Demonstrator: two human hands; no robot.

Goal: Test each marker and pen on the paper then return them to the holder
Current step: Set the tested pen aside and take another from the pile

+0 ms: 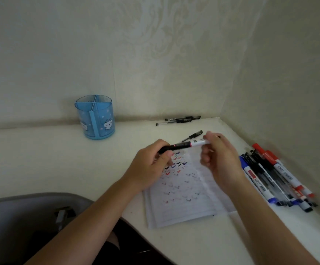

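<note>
While both hands hold it level above the lined paper (184, 197), the slim marker (186, 144) has its black end gripped in the curled left hand (153, 159) and its smooth white barrel pinched by the blurred right hand (220, 159). The paper, creased down its middle, carries small coloured ticks. The round, translucent blue plastic holder (96, 119) stands well apart by the wall on the pale tabletop (40, 159).

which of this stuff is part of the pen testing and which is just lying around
Job: marker held by left hand and right hand, paper, blue holder, pen pile at right, black pens at the back.
Lying about: grey object, lower left.
</note>
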